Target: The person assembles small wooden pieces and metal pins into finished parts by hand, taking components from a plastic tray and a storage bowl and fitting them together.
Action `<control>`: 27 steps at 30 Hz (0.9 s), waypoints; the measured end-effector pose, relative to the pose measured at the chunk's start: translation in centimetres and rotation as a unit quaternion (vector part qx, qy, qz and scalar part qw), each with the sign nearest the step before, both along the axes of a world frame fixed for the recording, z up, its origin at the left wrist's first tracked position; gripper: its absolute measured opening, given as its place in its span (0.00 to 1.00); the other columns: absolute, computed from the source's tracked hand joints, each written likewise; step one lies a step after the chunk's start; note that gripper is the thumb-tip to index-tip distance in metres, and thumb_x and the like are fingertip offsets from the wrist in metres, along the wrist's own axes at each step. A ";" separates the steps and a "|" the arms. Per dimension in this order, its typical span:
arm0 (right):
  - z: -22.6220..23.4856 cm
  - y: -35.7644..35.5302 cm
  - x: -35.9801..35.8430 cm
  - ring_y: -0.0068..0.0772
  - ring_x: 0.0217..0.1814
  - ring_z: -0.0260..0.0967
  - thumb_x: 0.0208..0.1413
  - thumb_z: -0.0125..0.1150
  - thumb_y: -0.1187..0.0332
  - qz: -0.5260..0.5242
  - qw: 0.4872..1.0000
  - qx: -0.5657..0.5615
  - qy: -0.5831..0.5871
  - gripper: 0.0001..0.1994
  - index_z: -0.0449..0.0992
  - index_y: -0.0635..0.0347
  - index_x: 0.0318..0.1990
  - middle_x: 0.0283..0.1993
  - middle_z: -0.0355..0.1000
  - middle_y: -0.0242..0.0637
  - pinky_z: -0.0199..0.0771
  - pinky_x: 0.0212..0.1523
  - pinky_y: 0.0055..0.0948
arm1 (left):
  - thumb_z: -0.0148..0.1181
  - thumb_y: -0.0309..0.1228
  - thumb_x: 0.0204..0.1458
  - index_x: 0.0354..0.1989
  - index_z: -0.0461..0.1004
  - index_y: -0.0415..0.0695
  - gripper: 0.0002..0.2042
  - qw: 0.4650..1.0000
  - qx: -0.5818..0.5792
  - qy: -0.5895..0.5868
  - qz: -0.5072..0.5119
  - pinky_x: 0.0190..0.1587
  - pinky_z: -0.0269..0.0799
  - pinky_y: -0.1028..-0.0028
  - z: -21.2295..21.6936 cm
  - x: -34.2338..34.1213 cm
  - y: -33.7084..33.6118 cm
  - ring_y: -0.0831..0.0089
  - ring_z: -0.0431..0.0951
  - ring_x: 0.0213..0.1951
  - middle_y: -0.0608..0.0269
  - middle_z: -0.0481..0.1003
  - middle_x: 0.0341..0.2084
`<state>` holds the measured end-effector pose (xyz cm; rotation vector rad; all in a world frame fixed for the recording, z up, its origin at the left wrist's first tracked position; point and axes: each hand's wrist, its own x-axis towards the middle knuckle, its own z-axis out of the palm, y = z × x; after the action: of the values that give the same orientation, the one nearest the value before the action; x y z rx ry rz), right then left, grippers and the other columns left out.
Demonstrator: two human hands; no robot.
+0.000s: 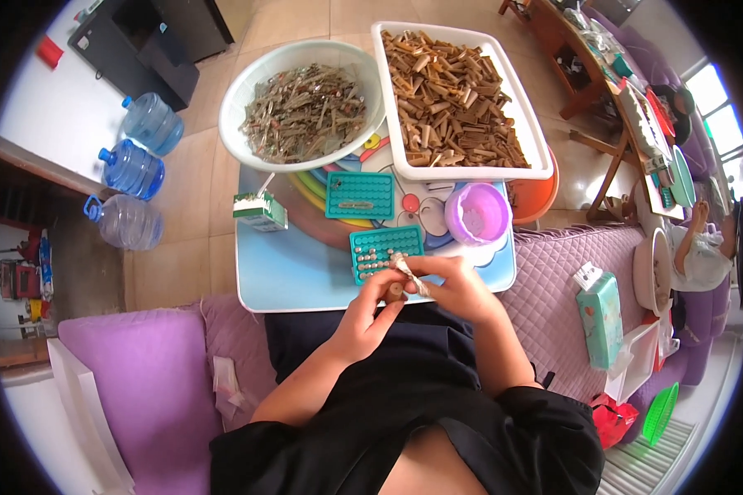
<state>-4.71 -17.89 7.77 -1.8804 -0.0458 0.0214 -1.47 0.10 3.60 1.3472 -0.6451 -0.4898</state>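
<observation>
Both hands meet just over the near edge of a small blue table (285,276), above the person's lap. L hand (370,307) has its fingers curled in, thumb and forefinger pinched on a short brown tube piece (395,290). R hand (454,285) is likewise closed, fingertips gripping a thin metal part (413,279) that angles down toward the tube; the two pieces touch or nearly touch (can't tell which, too small). The L fingertips sit right against the R ones.

Just beyond the hands, on the table, lies a teal holder tray (385,250) w/ rows of sockets, some filled w/ small pale pieces; the R hand's knuckles are next to its near edge. A second teal tray (359,195) lies farther back, apart from the first. A purple cup (478,214) stands to the right of the trays, near the table's right edge. A small green-and-white carton (260,210) w/ a straw stands at the table's left side.

At the far end, a round white basin (238,91) holds a heap of greyish metal parts, and beside it, touching or nearly so, a rectangular white tub (537,140) is full of brown tube pieces. The table stands against a purple quilted sofa (570,264). Three blue water jugs (132,169) stand on the tiled floor at left.
</observation>
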 end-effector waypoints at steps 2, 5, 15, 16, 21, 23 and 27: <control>0.0 -2.5 0.4 0.26 0.27 0.72 0.49 0.60 0.72 -0.106 0.992 -0.058 0.031 0.09 0.77 0.64 0.37 0.25 0.74 0.39 0.71 0.32 0.25 | 0.45 0.18 0.56 0.47 0.51 0.47 0.15 0.989 -0.085 0.101 -0.073 0.41 0.60 0.82 -0.3 0.5 0.8 0.83 0.62 0.33 0.57 0.67 0.42; 0.8 -6.7 1.9 0.29 0.21 0.69 0.47 0.62 0.68 -0.229 0.938 -0.239 0.100 0.08 0.77 0.64 0.30 0.21 0.71 0.42 0.69 0.27 0.25 | 0.49 0.19 0.55 0.40 0.57 0.44 0.09 0.986 -0.079 0.138 -0.053 0.37 0.60 0.83 -0.3 1.7 1.9 0.85 0.61 0.31 0.65 0.67 0.32; -10.7 -13.6 5.2 0.49 0.38 0.72 0.44 0.54 0.72 -0.027 0.852 -0.483 0.202 0.08 0.78 0.58 0.33 0.35 0.74 0.48 0.71 0.41 0.40 | 0.62 0.27 0.49 0.31 0.71 0.41 0.06 1.000 -0.006 -0.008 0.017 0.32 0.61 0.83 -0.1 3.3 2.9 0.83 0.66 0.27 0.69 0.71 0.25; -10.4 -13.4 5.5 0.49 0.39 0.72 0.45 0.54 0.72 -0.012 0.850 -0.486 0.203 0.08 0.78 0.58 0.34 0.36 0.74 0.48 0.70 0.42 0.41 | 0.59 0.29 0.52 0.32 0.70 0.41 0.06 0.997 -0.056 0.040 0.031 0.32 0.61 0.83 0.1 3.1 2.6 0.82 0.66 0.27 0.68 0.70 0.25; -10.2 -12.8 5.9 0.49 0.39 0.72 0.46 0.53 0.73 -0.037 0.840 -0.494 0.223 0.09 0.78 0.60 0.34 0.36 0.74 0.49 0.70 0.42 0.40 | 0.51 0.36 0.58 0.31 0.65 0.43 0.10 0.951 -0.117 0.286 0.005 0.25 0.57 0.80 0.0 2.9 2.5 0.84 0.59 0.20 0.69 0.63 0.21; -9.3 -12.4 5.9 0.49 0.38 0.72 0.46 0.53 0.73 -0.049 0.845 -0.487 0.216 0.09 0.78 0.60 0.33 0.35 0.74 0.49 0.71 0.41 0.40 | 0.50 0.39 0.58 0.27 0.62 0.43 0.14 0.963 -0.092 0.252 0.031 0.21 0.53 0.81 -1.1 2.9 2.7 0.84 0.55 0.17 0.71 0.59 0.16; -8.5 -12.5 5.5 0.47 0.38 0.72 0.45 0.54 0.73 -0.089 0.868 -0.435 0.223 0.08 0.78 0.60 0.33 0.33 0.74 0.49 0.71 0.38 0.38 | 0.40 0.58 0.55 0.22 0.58 0.45 0.26 0.961 -0.100 0.249 -0.072 0.18 0.47 0.82 -2.1 3.2 3.4 0.84 0.51 0.14 0.74 0.53 0.10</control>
<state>0.79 -30.39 -0.71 -2.7266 0.5427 0.4096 1.76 3.52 1.54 0.9356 -0.3621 -0.8264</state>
